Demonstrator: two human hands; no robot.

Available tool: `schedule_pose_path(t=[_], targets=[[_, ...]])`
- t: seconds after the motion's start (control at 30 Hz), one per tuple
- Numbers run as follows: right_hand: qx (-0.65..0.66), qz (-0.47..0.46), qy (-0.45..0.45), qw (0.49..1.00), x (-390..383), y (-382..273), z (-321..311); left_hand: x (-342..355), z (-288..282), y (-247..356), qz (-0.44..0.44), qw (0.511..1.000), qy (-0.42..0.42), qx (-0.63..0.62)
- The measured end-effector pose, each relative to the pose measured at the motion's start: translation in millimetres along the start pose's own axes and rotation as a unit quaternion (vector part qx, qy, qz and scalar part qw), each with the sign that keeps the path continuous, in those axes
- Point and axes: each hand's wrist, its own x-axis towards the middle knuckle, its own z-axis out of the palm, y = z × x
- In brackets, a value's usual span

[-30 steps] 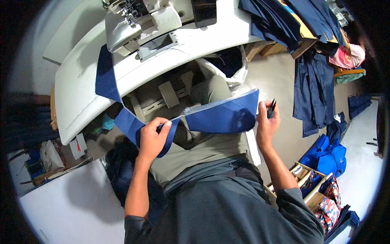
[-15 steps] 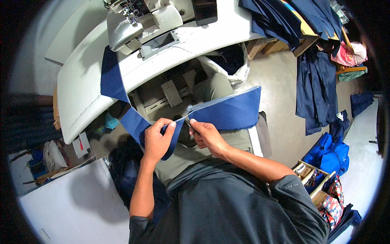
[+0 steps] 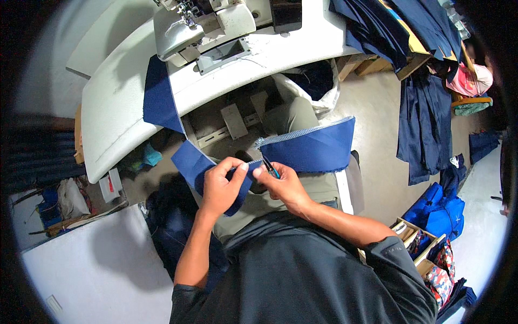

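Observation:
My left hand [image 3: 222, 186] pinches the stitched edge of a blue fabric piece [image 3: 189, 164] that hangs below the fingers. In my right hand [image 3: 281, 186] is a pair of thread snips [image 3: 270, 166] with a teal grip, dark blades pointing up by the fabric's edge. Another blue fabric piece [image 3: 310, 148] lies across my lap on the right, its pale overlocked edge upward and loose threads at its left corner, close to the blades. A third blue piece [image 3: 161, 97] drapes over the table's front edge, linked by a thin thread chain to the held one.
An overlock sewing machine [image 3: 202, 27] stands on the white table [image 3: 116, 108], with a dark phone-like slab [image 3: 286, 15] beside it. Under the table edge is a white sack [image 3: 326, 97] of dark cloth. Navy garments [image 3: 423, 124] hang at the right, above a blue bundle [image 3: 440, 210].
The snips have turned and show more of their blades and grip. The held edge now sits slightly lower than the lap piece's threaded corner. The whole view has shifted a little.

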Motion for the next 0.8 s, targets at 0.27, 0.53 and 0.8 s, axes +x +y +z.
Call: schedule_pose_path(t=[0.27,0.53,0.8], targets=[[-0.101,-0.239,0.093,0.961,-22.0,-21.2,-23.5,3.9,-12.7,-16.3,-0.064,0.993,-0.098,0.034],[0.022,-0.235,0.303,0.923,-21.0,-89.0,-145.6,-2.3,-38.0,-22.1,-0.048,0.998,-0.051,0.002],[-0.19,-0.279,0.331,0.881,19.9,-64.5,-187.3,21.3,-14.6,-22.8,-0.063,0.996,0.015,0.068]])
